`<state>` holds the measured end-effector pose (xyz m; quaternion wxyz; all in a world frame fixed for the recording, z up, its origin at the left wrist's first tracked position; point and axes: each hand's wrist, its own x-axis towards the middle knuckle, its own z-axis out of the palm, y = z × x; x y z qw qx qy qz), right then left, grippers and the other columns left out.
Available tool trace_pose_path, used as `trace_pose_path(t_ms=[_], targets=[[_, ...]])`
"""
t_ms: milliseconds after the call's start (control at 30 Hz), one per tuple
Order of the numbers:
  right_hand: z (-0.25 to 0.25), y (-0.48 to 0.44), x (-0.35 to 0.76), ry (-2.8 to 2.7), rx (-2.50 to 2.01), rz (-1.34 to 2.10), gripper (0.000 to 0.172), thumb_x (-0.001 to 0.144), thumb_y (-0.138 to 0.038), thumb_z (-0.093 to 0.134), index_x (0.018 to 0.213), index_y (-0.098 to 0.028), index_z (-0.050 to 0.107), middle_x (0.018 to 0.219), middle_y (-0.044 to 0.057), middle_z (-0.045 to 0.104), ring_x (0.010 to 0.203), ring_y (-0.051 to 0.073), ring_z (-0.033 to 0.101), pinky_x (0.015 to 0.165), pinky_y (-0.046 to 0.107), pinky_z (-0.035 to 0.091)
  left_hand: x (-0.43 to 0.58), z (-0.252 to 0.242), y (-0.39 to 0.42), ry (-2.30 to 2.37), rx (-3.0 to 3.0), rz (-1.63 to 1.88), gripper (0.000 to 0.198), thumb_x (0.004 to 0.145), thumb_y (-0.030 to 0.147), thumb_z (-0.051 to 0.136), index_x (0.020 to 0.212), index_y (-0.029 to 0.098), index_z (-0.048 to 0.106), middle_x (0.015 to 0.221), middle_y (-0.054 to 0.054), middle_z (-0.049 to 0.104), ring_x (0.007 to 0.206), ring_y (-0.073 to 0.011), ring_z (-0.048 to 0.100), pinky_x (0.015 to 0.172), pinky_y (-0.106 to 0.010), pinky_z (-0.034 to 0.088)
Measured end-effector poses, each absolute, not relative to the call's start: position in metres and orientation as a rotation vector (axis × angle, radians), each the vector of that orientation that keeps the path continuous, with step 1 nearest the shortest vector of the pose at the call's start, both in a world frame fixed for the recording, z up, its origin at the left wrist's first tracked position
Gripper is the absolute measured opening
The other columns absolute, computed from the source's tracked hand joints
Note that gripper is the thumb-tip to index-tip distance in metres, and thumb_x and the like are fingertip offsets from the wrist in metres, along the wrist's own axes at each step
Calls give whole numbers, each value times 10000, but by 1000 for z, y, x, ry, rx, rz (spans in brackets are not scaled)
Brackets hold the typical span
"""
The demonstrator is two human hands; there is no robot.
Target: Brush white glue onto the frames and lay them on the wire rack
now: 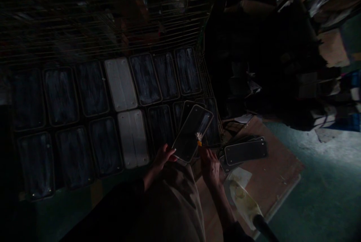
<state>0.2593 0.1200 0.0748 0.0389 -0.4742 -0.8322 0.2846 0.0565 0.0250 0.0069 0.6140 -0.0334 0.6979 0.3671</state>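
Observation:
My left hand (164,155) grips the lower left corner of a dark, flat rectangular panel (187,136) with rounded corners, a pale rim and small holes at its corners. The panel is tilted over the rack's right end. In my right hand (210,165) is a small brush (199,139) with pale bristles and an orange part. Its bristles lie against the panel's face, where whitish streaks show towards the upper right. A cut-open pale plastic container (244,202) with a dark handle stands beside my right forearm.
Coated dark panels (61,95) and two pale panels (121,84) lie in two rows on a rack. A wire grid (113,42) rises behind. Uncoated dark panels (245,152) are piled on a brown board (278,166) at right. The scene is very dim.

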Motion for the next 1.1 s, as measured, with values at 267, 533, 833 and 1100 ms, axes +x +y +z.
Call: trace_pose_path(t_ms=[267, 533, 833, 1100], targets=[[85, 59, 258, -2546, -1425, 1181, 314, 884, -81, 433, 1135, -199, 579, 900, 50, 619, 777, 186, 563, 703, 288, 418, 55, 1, 23, 1544, -133, 895, 401, 633, 320, 807, 809, 180, 476, 681, 43, 584, 482, -144, 638, 497, -295, 565], [80, 82, 251, -2116, -1381, 1706, 272, 887, -182, 482, 1103, -235, 637, 958, 38, 687, 830, 167, 663, 685, 235, 498, 54, -8, 14, 1572, 41, 837, 248, 737, 387, 654, 803, 195, 511, 661, 48, 632, 505, -165, 667, 490, -259, 523], [59, 164, 233, -1890, -1444, 1351, 236, 894, -276, 497, 1032, -193, 670, 923, 58, 711, 806, 168, 681, 685, 241, 524, 54, -9, 20, 1546, 86, 833, 219, 724, 380, 616, 782, 198, 509, 531, 54, 611, 499, -183, 670, 489, -259, 520], [73, 98, 232, -1964, -1349, 1684, 246, 890, -253, 497, 1074, -215, 656, 957, 56, 705, 824, 169, 680, 689, 232, 532, 51, -12, 17, 1510, 131, 821, 262, 765, 438, 554, 808, 180, 546, 615, -5, 685, 550, -183, 685, 532, -265, 530]])
